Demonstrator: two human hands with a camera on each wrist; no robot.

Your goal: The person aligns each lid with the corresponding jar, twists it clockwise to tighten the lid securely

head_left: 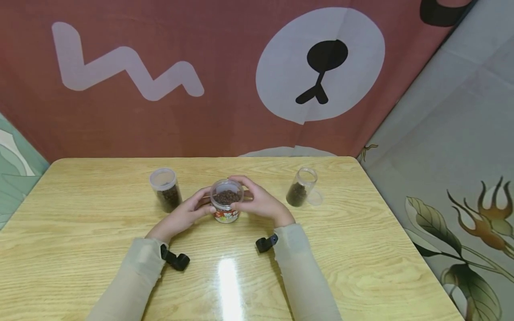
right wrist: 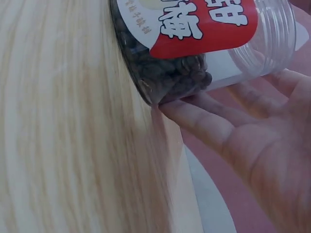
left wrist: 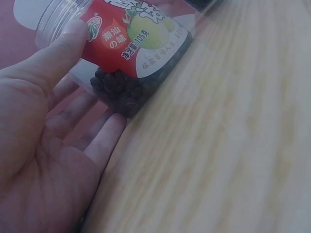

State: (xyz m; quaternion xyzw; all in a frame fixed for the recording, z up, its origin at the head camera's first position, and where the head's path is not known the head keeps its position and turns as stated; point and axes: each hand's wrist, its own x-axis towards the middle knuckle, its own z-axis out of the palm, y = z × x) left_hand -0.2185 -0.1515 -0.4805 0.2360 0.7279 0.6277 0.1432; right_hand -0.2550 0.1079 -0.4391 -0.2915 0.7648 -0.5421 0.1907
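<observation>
A clear plastic jar [head_left: 226, 214] with a red label and dark brown pieces inside stands upright on the table between both hands. Bare screw threads show around its neck [left wrist: 53, 22]. My left hand [head_left: 190, 211] holds it from the left, thumb [left wrist: 73, 36] against the side near the neck and fingers around the back. From the right, my right hand [head_left: 259, 200] grips the same jar, its thumb at the front below the rim and the index finger reaching over the far side. Some fingers are hidden behind the jar.
Left of the hands stands a taller clear jar [head_left: 167, 196] of dark pieces with a whitish rim. Another clear jar [head_left: 298, 194], partly filled, is at the right, a clear round lid [head_left: 315, 197] lying beside it. The wooden table [head_left: 349, 258] meets a reddish-brown printed cloth [head_left: 225, 111] behind.
</observation>
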